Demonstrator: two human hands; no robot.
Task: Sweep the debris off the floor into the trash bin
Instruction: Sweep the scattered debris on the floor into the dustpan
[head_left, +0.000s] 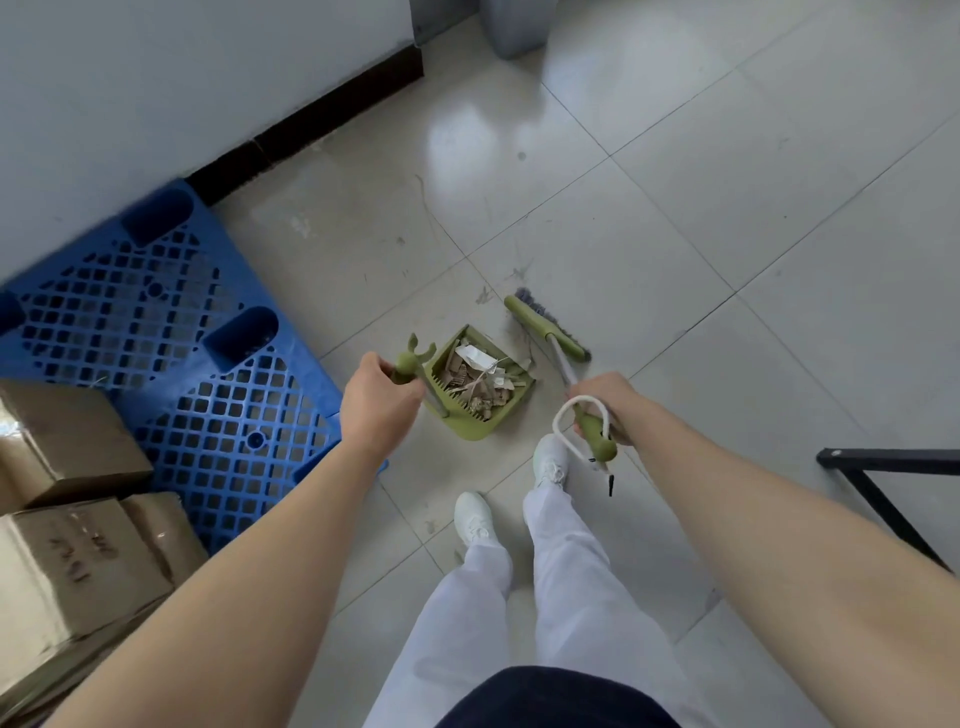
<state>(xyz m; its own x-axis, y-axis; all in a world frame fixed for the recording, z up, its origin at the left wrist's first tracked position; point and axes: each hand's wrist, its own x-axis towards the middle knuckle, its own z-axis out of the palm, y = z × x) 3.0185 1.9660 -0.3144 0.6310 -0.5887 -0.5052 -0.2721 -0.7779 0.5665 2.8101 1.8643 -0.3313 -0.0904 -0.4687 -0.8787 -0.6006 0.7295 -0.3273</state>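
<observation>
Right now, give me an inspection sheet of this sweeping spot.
Surface: pale tiled floor, scuffed and dusty near the broom head.
Job's things: green dustpan holding cardboard and paper scraps; green broom; grey bin at the wall, partly out of frame.
Clutter: blue pallet, cardboard boxes.
Grippers: left hand grips the dustpan handle; right hand grips the broom handle.
Cables: white hanging loop only.
Surroundings: black frame, white wall.

Glossy tiled floor (675, 182), matt green plastic dustpan (470, 423), cardboard debris (480, 382).
</observation>
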